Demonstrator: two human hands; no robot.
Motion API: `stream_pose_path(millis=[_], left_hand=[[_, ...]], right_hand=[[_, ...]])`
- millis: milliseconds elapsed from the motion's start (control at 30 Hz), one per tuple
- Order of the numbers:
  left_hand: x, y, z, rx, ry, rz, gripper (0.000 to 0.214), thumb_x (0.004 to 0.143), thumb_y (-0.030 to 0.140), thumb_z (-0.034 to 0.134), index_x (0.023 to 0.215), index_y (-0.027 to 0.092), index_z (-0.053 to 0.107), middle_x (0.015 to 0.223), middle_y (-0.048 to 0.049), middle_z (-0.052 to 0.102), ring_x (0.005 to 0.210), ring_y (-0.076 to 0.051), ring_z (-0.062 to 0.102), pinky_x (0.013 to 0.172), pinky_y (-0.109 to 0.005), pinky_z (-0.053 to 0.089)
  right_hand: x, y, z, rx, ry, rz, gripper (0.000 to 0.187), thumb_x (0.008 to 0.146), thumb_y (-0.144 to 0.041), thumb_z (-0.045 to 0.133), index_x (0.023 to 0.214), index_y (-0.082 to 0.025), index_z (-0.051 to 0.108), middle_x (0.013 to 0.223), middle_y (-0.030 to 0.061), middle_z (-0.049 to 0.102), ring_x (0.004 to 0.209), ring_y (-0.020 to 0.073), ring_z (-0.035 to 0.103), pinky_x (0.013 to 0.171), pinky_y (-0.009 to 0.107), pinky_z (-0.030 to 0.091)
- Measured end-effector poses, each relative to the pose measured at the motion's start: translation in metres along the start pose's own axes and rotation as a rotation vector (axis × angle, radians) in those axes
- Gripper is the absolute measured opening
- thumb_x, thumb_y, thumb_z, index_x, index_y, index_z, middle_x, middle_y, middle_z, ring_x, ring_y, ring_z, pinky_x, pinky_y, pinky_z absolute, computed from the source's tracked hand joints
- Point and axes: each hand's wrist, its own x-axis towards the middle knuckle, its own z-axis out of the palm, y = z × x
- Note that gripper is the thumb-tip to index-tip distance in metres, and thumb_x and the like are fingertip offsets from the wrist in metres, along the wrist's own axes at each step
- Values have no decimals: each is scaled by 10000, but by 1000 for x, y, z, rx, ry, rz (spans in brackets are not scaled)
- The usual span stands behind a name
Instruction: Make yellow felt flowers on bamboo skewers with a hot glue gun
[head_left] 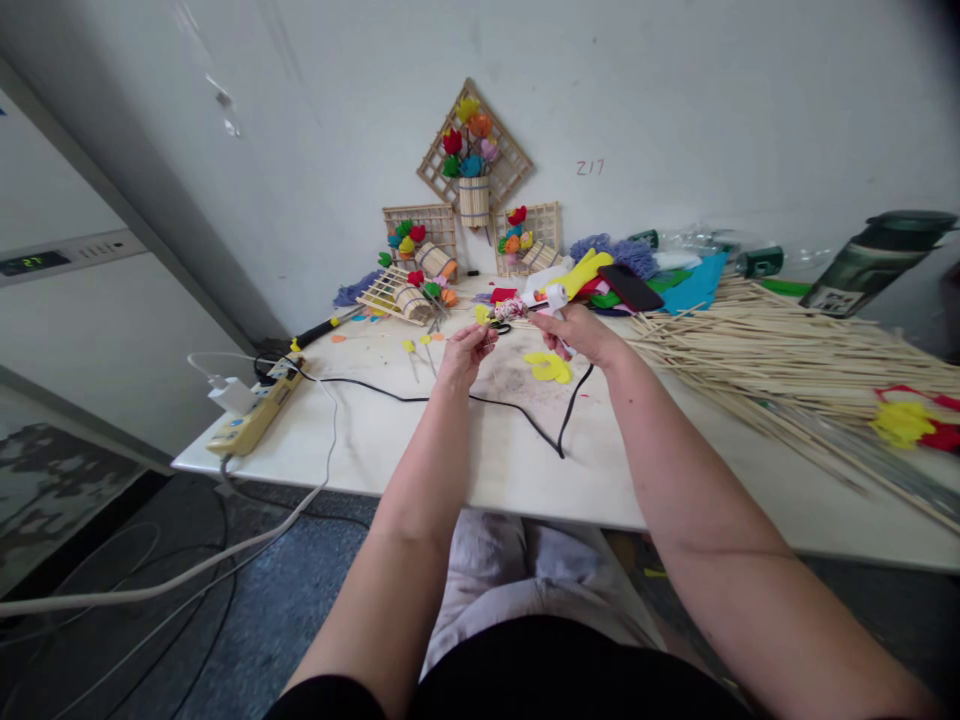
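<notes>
My right hand is closed round a white hot glue gun, its nozzle pointing left. My left hand pinches a thin stick with a small yellow felt flower at its top, just left of the nozzle. Behind the fingertips shows a black loop, perhaps a scissors handle. Yellow petal pieces lie on the table below the glue gun. Small yellow buds on sticks rest left of my left hand. The black cord runs across the tabletop.
Lattice panels with felt flowers stand against the wall. Many thin wooden sticks cover the table's right side, with a dark bottle and a phone behind. A power strip sits at the left edge, cables hanging off.
</notes>
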Motion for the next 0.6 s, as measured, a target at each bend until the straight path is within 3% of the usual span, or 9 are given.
stream_pose_path(millis=[600], left_hand=[[-1, -1, -2, 46, -58, 5, 127, 638, 172, 730, 722, 132, 644, 621, -8, 640, 589, -81, 593, 598, -196, 452]], right_hand=[[1, 2, 1, -11, 62, 2, 452, 736, -593, 605, 613, -169, 503, 466, -14, 505, 337, 67, 428, 313, 203, 331]])
